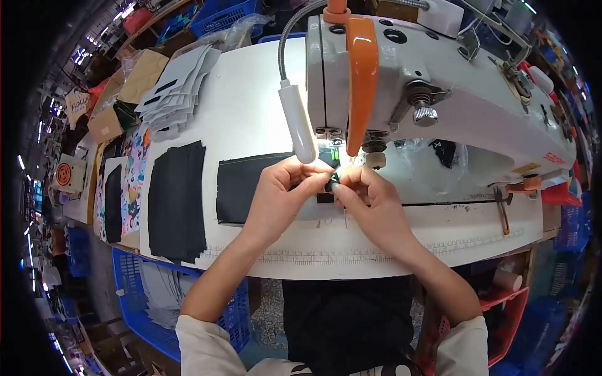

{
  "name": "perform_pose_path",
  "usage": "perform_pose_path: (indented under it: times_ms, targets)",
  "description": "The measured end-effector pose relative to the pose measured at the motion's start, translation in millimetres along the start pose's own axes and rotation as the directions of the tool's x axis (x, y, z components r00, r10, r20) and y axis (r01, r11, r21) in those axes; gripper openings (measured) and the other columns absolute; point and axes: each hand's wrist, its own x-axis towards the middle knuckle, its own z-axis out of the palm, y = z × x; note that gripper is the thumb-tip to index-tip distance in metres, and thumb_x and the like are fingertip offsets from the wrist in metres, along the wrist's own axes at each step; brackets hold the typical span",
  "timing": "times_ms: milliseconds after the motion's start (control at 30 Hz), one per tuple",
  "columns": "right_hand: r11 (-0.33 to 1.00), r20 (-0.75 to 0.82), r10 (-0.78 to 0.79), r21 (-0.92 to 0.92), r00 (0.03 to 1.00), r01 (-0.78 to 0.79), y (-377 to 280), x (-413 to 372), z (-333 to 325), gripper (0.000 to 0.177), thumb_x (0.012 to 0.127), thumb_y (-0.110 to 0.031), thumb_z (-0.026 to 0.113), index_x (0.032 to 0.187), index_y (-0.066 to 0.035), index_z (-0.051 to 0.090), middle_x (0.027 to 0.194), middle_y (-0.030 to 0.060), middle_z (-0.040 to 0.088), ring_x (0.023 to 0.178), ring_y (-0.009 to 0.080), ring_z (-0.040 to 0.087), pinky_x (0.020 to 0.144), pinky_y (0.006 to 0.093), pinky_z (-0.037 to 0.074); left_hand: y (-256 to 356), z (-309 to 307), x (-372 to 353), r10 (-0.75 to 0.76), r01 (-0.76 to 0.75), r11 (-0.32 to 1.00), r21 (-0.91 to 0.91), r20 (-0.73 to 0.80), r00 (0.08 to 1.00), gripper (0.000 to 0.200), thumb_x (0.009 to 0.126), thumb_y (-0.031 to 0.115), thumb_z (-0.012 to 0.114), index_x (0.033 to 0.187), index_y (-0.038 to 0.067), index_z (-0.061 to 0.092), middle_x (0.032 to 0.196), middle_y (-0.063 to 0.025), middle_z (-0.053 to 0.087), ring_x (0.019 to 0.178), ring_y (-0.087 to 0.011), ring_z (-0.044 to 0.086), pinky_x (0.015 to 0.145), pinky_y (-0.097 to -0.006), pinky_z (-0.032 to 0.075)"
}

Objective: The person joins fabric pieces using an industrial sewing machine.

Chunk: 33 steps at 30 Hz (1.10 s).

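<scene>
My left hand (282,195) and my right hand (375,202) meet in front of the sewing machine's needle area, fingertips pinched together. Between them is a small black fabric piece (333,182) with a light mark on it, mostly covered by the fingers. A flat black fabric panel (238,189) lies to the left, partly behind my left hand. The white sewing machine (407,69) stands just beyond the hands, with an orange guard (362,81) on its front. A white lamp (297,122) on a bendy neck lights the spot.
Left on the table sit a black fabric stack (177,200), grey panels (179,84) and patterned cloth (134,182). Small scissors-like metal tool (502,210) lies at right. A printed ruler (326,257) runs along the front edge. Below are a blue basket (128,291) and a red bin (515,319).
</scene>
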Motion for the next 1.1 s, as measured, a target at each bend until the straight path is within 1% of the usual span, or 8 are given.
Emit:
perform_pose_path:
  times_ms: [200,467,567,600,700,867,967,1100]
  targets:
    - [0.998,-0.008,0.021,0.060,1.000,-0.020,7.7,7.8,-2.9,0.014,0.102,-0.012,0.066,0.106,0.000,0.061,0.096,0.0034,0.067,0.086,0.0095,0.066,0.079,0.0266,0.054,0.8,-8.7,0.1,-0.025,0.021,0.994,0.107,0.041,0.999,0.018,0.098,0.010,0.072,0.113,0.001,0.076,0.095,-0.0043,0.075,0.085,-0.0059,0.066,0.078,-0.0230,0.053]
    - [0.996,0.058,0.054,-0.078,0.997,-0.049,-2.2,8.8,-8.4,0.011,0.100,-0.011,0.068,0.103,-0.002,0.063,0.093,0.0050,0.067,0.080,0.0116,0.066,0.073,0.0287,0.054,3.5,-6.4,3.7,0.013,-0.026,0.971,0.237,0.055,0.998,0.012,0.093,0.009,0.076,0.100,0.000,0.077,0.088,-0.0036,0.075,0.080,-0.0058,0.066,0.073,-0.0218,0.053]
    - [0.837,0.019,-0.201,-0.516,0.979,0.182,2.0,2.0,-18.5,0.015,0.093,-0.010,0.073,0.106,-0.005,0.068,0.092,0.0060,0.064,0.079,0.0189,0.065,0.070,0.0344,0.052,4.6,-7.3,2.5,0.016,-0.021,0.937,0.350,0.015,1.000,0.008,0.091,0.008,0.077,0.094,0.000,0.077,0.081,-0.0014,0.074,0.076,-0.0048,0.066,0.069,-0.0220,0.052]
    - [0.837,0.022,-0.199,-0.516,0.980,0.181,4.9,0.2,-21.6,0.015,0.093,-0.010,0.073,0.106,-0.005,0.068,0.092,0.0060,0.064,0.079,0.0189,0.065,0.070,0.0344,0.052,3.9,-6.8,2.0,0.014,-0.018,0.937,0.348,0.013,1.000,0.008,0.091,0.008,0.077,0.094,0.000,0.077,0.081,-0.0014,0.074,0.076,-0.0048,0.066,0.069,-0.0220,0.052]
    - [0.626,0.223,-0.512,-0.565,0.830,0.537,14.8,-5.4,-29.5,0.025,0.087,-0.011,0.077,0.111,-0.010,0.073,0.092,0.0060,0.060,0.083,0.0251,0.061,0.071,0.0382,0.049,2.0,-3.3,1.4,0.031,-0.015,0.930,0.366,-0.038,0.999,0.007,0.090,0.007,0.077,0.091,0.001,0.077,0.075,-0.0037,0.073,0.069,-0.0083,0.066,0.065,-0.0266,0.053]
    - [0.586,0.286,-0.513,-0.572,0.809,0.574,19.2,-7.5,-28.0,0.030,0.085,-0.011,0.077,0.115,-0.010,0.075,0.094,0.0037,0.058,0.089,0.0238,0.058,0.076,0.0373,0.047,13.9,7.4,8.8,0.008,-0.036,0.760,0.649,0.046,0.999,0.007,0.091,0.007,0.076,0.093,0.000,0.076,0.076,-0.0013,0.071,0.070,-0.0049,0.065,0.065,-0.0229,0.052]
    - [0.523,0.296,-0.536,-0.619,0.791,0.586,18.8,-9.5,-26.3,0.029,0.086,-0.011,0.076,0.115,-0.009,0.075,0.094,0.0034,0.057,0.089,0.0228,0.057,0.077,0.0371,0.046,3.2,11.0,16.8,0.222,-0.183,0.604,0.776,0.057,0.973,0.002,0.084,0.006,0.073,0.083,0.004,0.074,0.069,-0.0115,0.070,0.065,-0.0267,0.070,0.062,-0.0385,0.053]
    - [0.521,0.292,-0.538,-0.623,0.791,0.584,19.5,-11.3,-26.3,0.029,0.086,-0.011,0.076,0.116,-0.009,0.075,0.094,0.0037,0.056,0.090,0.0225,0.057,0.077,0.0372,0.045,-1.9,13.5,23.0,0.295,-0.239,0.567,0.788,0.077,0.952,0.002,0.083,0.006,0.073,0.080,0.006,0.074,0.068,-0.0105,0.071,0.066,-0.0278,0.071,0.062,-0.0398,0.053]
